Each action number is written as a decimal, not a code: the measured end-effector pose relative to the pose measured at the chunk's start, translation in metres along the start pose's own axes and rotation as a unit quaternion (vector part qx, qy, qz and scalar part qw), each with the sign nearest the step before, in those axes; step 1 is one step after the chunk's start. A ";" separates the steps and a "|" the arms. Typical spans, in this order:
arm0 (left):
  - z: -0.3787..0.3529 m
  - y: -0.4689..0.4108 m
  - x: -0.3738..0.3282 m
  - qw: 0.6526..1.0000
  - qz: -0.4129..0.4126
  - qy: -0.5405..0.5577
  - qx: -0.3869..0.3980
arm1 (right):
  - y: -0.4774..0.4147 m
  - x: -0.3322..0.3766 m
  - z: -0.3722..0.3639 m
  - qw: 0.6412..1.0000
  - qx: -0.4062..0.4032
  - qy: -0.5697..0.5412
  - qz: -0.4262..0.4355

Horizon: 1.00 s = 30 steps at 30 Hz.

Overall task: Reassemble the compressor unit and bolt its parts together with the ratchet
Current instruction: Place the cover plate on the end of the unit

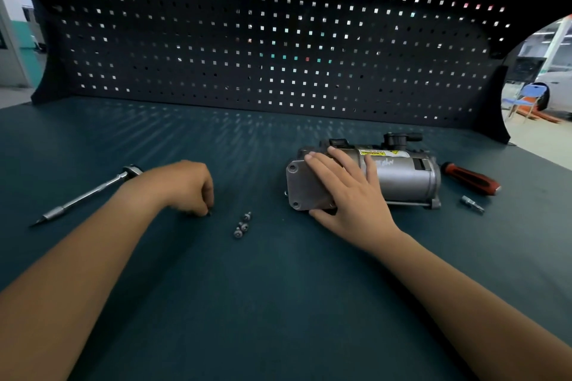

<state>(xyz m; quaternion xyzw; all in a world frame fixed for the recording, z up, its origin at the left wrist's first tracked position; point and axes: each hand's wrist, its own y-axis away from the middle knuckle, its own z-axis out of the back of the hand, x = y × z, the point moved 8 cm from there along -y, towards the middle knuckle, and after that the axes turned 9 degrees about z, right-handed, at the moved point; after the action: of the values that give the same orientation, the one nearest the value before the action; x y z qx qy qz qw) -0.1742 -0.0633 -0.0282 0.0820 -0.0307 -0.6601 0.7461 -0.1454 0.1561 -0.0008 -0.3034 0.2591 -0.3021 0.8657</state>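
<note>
Bolt pickup. Left hand pinches a bolt on the table, beside the spare bolts; right hand, fingers flat, steadies the compressor right of centre. Best practice: hold the cover flush and start threads by finger before taking the ratchet.

Compressor: is lying on its side on the green mat, right of centre, its flat cover plate facing left.
Right hand: is resting over the cover-plate end, fingers spreading straight across the body, thumb lying along the plate's near edge.
Left hand: is reaching down to the mat, fingers curling, tips pinching a small dark piece too small to make out.
Bolts: are sitting in a small cluster between the two hands.
Ratchet: is lying at far left, its head showing just behind the left wrist.
Screwdriver: is lying just right of the compressor, red-and-black handle showing.
Metal bit: is lying near the screwdriver, apart from it.
Pegboard: is standing along the back.
</note>
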 end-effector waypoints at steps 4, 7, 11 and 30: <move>0.008 0.001 -0.004 0.996 -0.026 0.071 -0.055 | 0.002 0.000 0.000 1.000 -0.012 -0.007 -0.003; 0.023 0.010 -0.022 0.955 -0.070 0.242 -0.159 | 0.003 0.001 0.003 0.999 -0.036 -0.006 0.004; 0.028 0.032 -0.056 0.856 -0.160 0.473 -0.135 | 0.003 0.005 0.005 0.998 -0.060 -0.012 0.018; 0.041 0.062 -0.075 0.817 -0.255 0.432 -0.283 | -0.002 0.024 0.013 0.989 -0.071 -0.123 0.044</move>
<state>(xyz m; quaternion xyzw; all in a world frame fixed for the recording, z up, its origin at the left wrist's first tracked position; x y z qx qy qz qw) -0.1291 0.0145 0.0266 0.1489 0.5054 -0.7028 0.4780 -0.1220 0.1434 0.0032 -0.3871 0.1844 -0.2047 0.8799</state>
